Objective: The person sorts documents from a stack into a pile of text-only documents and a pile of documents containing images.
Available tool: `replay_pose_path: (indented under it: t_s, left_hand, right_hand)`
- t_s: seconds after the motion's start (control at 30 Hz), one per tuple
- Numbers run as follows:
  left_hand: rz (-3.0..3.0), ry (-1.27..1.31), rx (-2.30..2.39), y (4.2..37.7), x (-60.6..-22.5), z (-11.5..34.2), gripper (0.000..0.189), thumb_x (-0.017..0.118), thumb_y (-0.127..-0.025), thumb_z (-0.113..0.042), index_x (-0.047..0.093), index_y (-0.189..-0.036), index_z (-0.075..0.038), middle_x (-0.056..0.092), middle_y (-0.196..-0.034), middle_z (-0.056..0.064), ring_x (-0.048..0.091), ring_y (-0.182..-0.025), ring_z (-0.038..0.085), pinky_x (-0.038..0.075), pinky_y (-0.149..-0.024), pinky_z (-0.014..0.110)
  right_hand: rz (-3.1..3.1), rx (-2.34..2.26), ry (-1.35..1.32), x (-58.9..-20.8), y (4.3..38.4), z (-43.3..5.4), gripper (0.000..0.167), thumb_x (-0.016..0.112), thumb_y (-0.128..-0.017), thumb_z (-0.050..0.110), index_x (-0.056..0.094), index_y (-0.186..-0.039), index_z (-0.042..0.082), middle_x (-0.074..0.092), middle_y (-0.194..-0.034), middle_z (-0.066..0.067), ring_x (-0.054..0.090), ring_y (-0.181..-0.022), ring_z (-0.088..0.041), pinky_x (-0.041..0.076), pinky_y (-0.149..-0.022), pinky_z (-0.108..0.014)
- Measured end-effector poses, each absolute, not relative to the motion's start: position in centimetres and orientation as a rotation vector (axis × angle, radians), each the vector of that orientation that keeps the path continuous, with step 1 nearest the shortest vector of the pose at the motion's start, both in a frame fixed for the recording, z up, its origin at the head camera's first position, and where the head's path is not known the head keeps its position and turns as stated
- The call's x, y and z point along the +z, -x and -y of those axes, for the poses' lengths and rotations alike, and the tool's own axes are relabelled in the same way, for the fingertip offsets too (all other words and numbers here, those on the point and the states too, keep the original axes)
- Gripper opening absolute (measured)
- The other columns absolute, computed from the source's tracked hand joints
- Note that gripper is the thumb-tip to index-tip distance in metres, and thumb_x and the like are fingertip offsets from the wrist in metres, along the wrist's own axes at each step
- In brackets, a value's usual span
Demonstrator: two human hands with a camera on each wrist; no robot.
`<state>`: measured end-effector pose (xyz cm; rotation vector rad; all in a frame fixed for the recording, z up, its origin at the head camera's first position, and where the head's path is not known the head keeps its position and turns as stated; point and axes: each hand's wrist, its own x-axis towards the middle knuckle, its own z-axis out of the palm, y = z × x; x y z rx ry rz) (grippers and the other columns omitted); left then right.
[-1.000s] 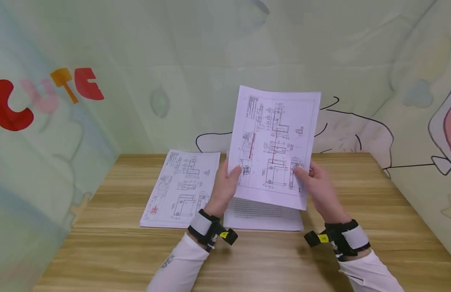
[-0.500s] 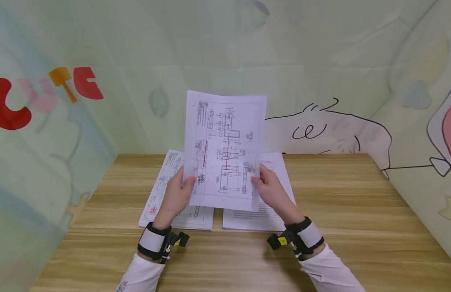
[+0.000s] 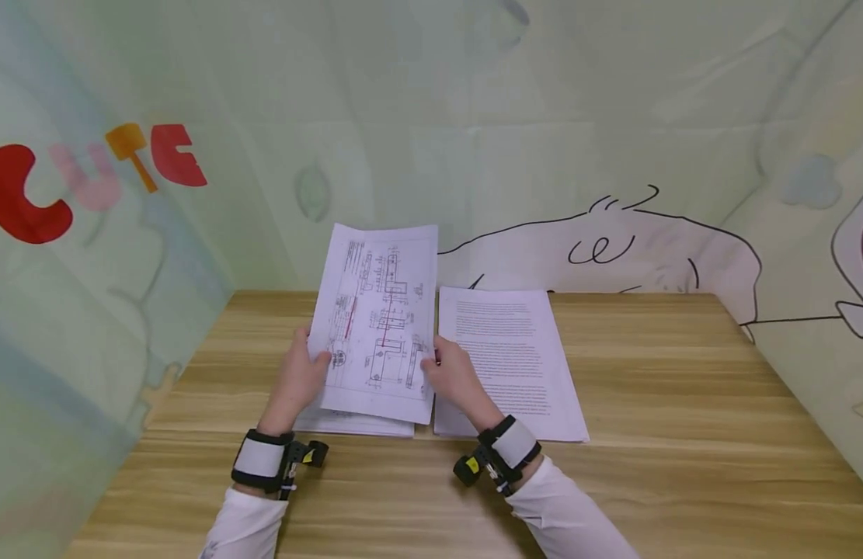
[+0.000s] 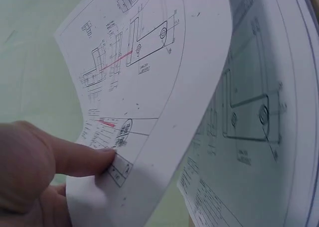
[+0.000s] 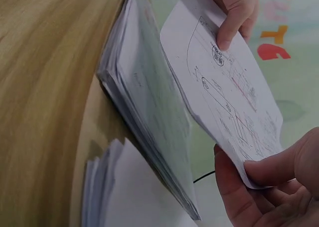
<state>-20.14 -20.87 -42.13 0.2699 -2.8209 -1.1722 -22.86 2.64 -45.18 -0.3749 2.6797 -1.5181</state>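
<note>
Both hands hold up a sheet of paper (image 3: 368, 310) printed with a technical drawing and marked with red lines. My left hand (image 3: 298, 380) pinches its left edge, thumb on the printed face. On the right edge my right hand (image 3: 459, 376) pinches it likewise, as the right wrist view shows with the thumb (image 5: 269, 170) in front and fingers behind. Beneath the raised sheet lies a stack of drawings (image 3: 361, 423), mostly hidden in the head view; the left wrist view shows its top drawing (image 4: 249, 117) apart from the held sheet.
A stack of text pages (image 3: 522, 365) lies right of the drawing stack, a narrow gap between them. Both are on a wooden table (image 3: 669, 388). Behind it hangs a pale printed backdrop (image 3: 403, 116) with cartoon shapes.
Both hands have carried the held sheet from above the text pages leftward, then lowered it over the drawing stack. The text pages are now uncovered.
</note>
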Motion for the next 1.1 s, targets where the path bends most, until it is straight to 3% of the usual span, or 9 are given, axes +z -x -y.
replay_pose_path:
  t_s: [0.17, 0.3, 0.37, 0.53, 0.6, 0.73, 0.9, 1.1]
  left_hand:
    - [2.920, -0.306, -1.133, 20.4, -43.2, 22.5, 0.058, 0.047, -0.101, -0.010, 0.023, -0.151, 0.005, 0.043, -0.145, 0.033, 0.049, -0.130, 0.045, 0.043, -0.106, 0.058]
    - [2.986, -0.329, -1.078, 20.3, -44.2, 23.5, 0.058, 0.050, -0.100, -0.011, 0.027, -0.150, 0.007, 0.047, -0.142, 0.033, 0.051, -0.126, 0.045, 0.043, -0.104, 0.059]
    - [2.998, -0.344, -1.073, 20.2, -44.6, 23.8, 0.057, 0.051, -0.099, -0.011, 0.030, -0.149, 0.008, 0.048, -0.141, 0.033, 0.052, -0.124, 0.044, 0.043, -0.104, 0.059]
    - [2.990, -0.384, -0.945, 20.0, -45.4, 24.2, 0.052, 0.053, -0.097, -0.015, 0.042, -0.143, 0.007, 0.056, -0.135, 0.031, 0.057, -0.119, 0.043, 0.046, -0.097, 0.056]
    - [2.990, -0.391, -0.858, 20.0, -45.5, 24.2, 0.051, 0.054, -0.095, -0.016, 0.047, -0.141, 0.006, 0.059, -0.132, 0.030, 0.060, -0.116, 0.043, 0.048, -0.093, 0.055]
    - [2.996, -0.381, -0.798, 20.1, -45.5, 24.2, 0.048, 0.054, -0.093, -0.015, 0.054, -0.136, 0.006, 0.061, -0.129, 0.030, 0.062, -0.111, 0.042, 0.050, -0.089, 0.054]
    - [3.024, -0.364, -0.757, 20.2, -45.4, 24.3, 0.046, 0.056, -0.090, -0.014, 0.059, -0.130, 0.008, 0.065, -0.123, 0.030, 0.064, -0.098, 0.036, 0.052, -0.082, 0.049]
    - [3.051, -0.422, -0.778, 20.1, -45.1, 24.7, 0.043, 0.051, -0.094, -0.021, 0.062, -0.127, 0.004, 0.069, -0.110, 0.024, 0.061, -0.088, 0.030, 0.045, -0.067, 0.035]
  right_hand:
    - [-2.687, -1.440, 0.313, -46.6, 23.1, -1.2, 0.037, 0.062, -0.093, 0.009, 0.058, -0.128, -0.001, 0.071, -0.095, -0.017, 0.061, -0.065, -0.016, 0.048, -0.051, -0.024]
    - [-2.759, -1.367, 0.327, -47.1, 23.1, -0.5, 0.048, 0.065, -0.090, 0.008, 0.053, -0.135, -0.003, 0.070, -0.086, -0.015, 0.059, -0.058, -0.014, 0.044, -0.048, -0.024]
    - [-2.785, -1.323, 0.338, -47.2, 23.0, -0.2, 0.054, 0.065, -0.090, 0.007, 0.049, -0.141, -0.003, 0.071, -0.090, -0.015, 0.058, -0.059, -0.014, 0.042, -0.048, -0.023]
    - [-2.794, -1.242, 0.359, -46.8, 22.8, 0.2, 0.053, 0.065, -0.090, 0.006, 0.051, -0.139, -0.006, 0.069, -0.117, -0.024, 0.061, -0.064, -0.013, 0.044, -0.047, -0.021]
    - [-2.810, -1.217, 0.374, -46.7, 22.8, 0.2, 0.045, 0.066, -0.089, 0.005, 0.059, -0.131, -0.007, 0.068, -0.121, -0.026, 0.062, -0.062, -0.012, 0.044, -0.046, -0.020]
    - [-2.856, -1.141, 0.394, -46.5, 22.9, 0.0, 0.032, 0.067, -0.088, 0.006, 0.069, -0.119, -0.004, 0.073, -0.107, -0.022, 0.059, -0.054, -0.011, 0.040, -0.042, -0.020]
    - [-2.866, -1.035, 0.419, -46.4, 22.9, -0.2, 0.029, 0.068, -0.088, 0.011, 0.073, -0.114, 0.001, 0.075, -0.096, -0.016, 0.056, -0.052, -0.010, 0.036, -0.042, -0.021]
    - [-2.781, -0.972, 0.442, -45.8, 22.8, -0.5, 0.039, 0.067, -0.091, 0.022, 0.068, -0.125, 0.004, 0.071, -0.092, -0.010, 0.050, -0.050, -0.010, 0.034, -0.043, -0.023]
